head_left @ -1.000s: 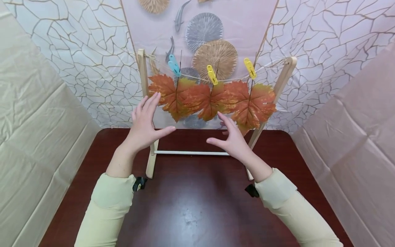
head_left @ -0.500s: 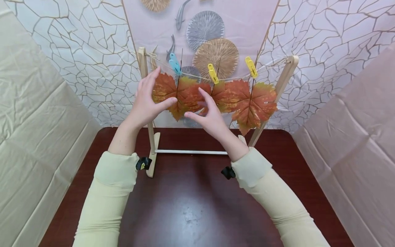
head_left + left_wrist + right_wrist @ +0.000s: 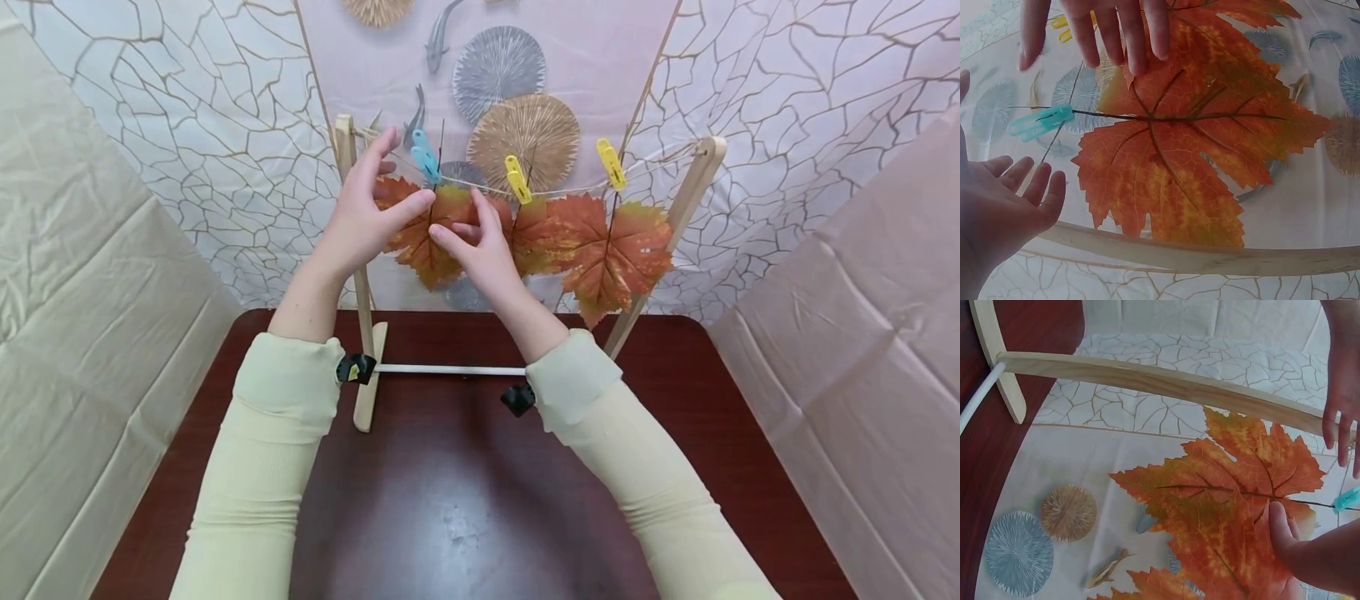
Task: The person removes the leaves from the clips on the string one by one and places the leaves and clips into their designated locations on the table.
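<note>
Three orange-red artificial maple leaves hang in a row from a string [image 3: 573, 192]. A blue clothespin [image 3: 425, 156] clips the stem of the left leaf [image 3: 1166, 162]. Yellow clothespins [image 3: 517, 179] hold the middle leaf [image 3: 534, 237] and the right leaf [image 3: 618, 250]. My left hand [image 3: 362, 212] is raised just left of the blue clothespin, fingers spread and thumb apart from them, holding nothing. My right hand [image 3: 486, 254] is in front of the left and middle leaves, thumb and fingers apart. In the right wrist view its thumb [image 3: 1280, 525] overlaps the leaf near the stem; contact is unclear.
The string runs between two wooden posts [image 3: 693, 183] of a stand with a white crossbar [image 3: 450, 369]. It stands on a dark red-brown table [image 3: 450, 500]. Patterned cloth [image 3: 225, 125] hangs behind, and pale fabric walls [image 3: 847, 333] flank both sides.
My right hand has moved left and up, from below the right leaf to the left leaf. My left hand has risen and shifted slightly right towards the blue clothespin.
</note>
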`<act>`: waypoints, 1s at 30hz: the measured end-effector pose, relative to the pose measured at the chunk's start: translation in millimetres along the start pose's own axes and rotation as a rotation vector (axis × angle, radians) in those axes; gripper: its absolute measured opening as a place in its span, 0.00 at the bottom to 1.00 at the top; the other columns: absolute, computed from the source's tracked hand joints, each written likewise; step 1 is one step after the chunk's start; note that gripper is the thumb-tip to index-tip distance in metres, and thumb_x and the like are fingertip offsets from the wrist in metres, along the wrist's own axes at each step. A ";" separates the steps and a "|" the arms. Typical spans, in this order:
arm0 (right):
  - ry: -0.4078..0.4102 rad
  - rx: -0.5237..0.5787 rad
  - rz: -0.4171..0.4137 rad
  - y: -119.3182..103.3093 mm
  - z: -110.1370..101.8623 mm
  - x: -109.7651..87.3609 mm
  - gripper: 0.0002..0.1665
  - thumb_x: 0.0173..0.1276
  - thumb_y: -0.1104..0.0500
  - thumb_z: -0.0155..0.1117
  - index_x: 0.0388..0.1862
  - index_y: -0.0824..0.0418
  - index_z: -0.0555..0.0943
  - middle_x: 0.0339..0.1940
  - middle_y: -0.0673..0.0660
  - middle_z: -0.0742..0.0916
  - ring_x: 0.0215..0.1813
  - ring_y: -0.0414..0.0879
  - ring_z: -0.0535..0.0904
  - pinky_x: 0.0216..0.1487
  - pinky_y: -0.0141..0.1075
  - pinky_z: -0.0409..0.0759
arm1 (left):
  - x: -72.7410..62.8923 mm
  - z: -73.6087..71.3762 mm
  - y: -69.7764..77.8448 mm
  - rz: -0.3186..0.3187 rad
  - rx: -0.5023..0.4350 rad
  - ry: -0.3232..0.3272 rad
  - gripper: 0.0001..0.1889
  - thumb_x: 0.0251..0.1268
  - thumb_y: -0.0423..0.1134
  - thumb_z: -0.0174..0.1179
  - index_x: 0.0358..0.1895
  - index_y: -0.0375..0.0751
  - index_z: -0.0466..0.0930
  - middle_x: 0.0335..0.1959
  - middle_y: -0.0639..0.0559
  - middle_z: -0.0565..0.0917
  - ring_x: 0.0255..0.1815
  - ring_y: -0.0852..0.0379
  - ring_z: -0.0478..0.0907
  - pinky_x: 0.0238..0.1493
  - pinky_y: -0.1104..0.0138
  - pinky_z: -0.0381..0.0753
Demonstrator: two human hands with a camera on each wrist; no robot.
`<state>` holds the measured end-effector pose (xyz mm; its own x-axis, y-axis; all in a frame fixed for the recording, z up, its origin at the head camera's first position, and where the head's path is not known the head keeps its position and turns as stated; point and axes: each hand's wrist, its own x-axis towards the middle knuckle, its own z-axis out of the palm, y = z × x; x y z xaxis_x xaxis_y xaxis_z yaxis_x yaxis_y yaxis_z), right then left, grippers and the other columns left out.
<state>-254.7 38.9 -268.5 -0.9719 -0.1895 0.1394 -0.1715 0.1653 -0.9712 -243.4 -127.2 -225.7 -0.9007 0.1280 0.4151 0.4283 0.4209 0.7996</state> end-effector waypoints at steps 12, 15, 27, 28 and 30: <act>-0.019 0.014 0.020 -14.6 14.5 24.6 0.44 0.66 0.54 0.61 0.75 0.52 0.50 0.73 0.56 0.58 0.59 0.50 0.76 0.56 0.45 0.78 | 20.4 4.3 12.2 -0.092 -0.012 0.025 0.36 0.63 0.49 0.58 0.72 0.50 0.55 0.67 0.53 0.69 0.60 0.56 0.70 0.60 0.65 0.71; -0.035 -0.005 0.006 -12.8 14.7 29.5 0.37 0.69 0.55 0.57 0.73 0.54 0.55 0.72 0.58 0.63 0.60 0.52 0.75 0.55 0.47 0.78 | 24.7 5.5 13.9 -0.114 0.031 0.035 0.33 0.64 0.49 0.57 0.70 0.49 0.58 0.64 0.51 0.72 0.57 0.57 0.73 0.56 0.65 0.74; 0.025 -0.115 -0.085 -5.3 14.1 36.7 0.16 0.67 0.58 0.60 0.50 0.66 0.79 0.48 0.62 0.84 0.49 0.47 0.79 0.48 0.30 0.77 | 32.1 11.7 18.6 -0.138 0.069 0.132 0.19 0.65 0.42 0.57 0.57 0.41 0.73 0.51 0.45 0.80 0.49 0.54 0.77 0.53 0.68 0.75; 0.026 -0.120 -0.091 -5.5 14.4 37.1 0.16 0.66 0.58 0.61 0.49 0.66 0.80 0.46 0.62 0.84 0.47 0.46 0.79 0.47 0.30 0.77 | 32.0 11.5 18.2 -0.139 0.065 0.137 0.19 0.65 0.42 0.57 0.57 0.41 0.73 0.50 0.45 0.80 0.48 0.55 0.76 0.53 0.68 0.75; 0.036 -0.137 -0.101 -5.6 14.4 37.5 0.15 0.66 0.58 0.61 0.46 0.66 0.81 0.44 0.62 0.85 0.43 0.44 0.78 0.45 0.29 0.76 | 31.7 11.0 16.9 -0.133 0.055 0.145 0.18 0.65 0.42 0.57 0.55 0.39 0.74 0.47 0.46 0.80 0.45 0.57 0.76 0.51 0.70 0.75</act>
<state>-287.8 17.0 -260.6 -0.9533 -0.1777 0.2441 -0.2866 0.2784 -0.9167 -265.4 -106.1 -203.8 -0.9276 -0.0615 0.3685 0.2977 0.4743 0.8285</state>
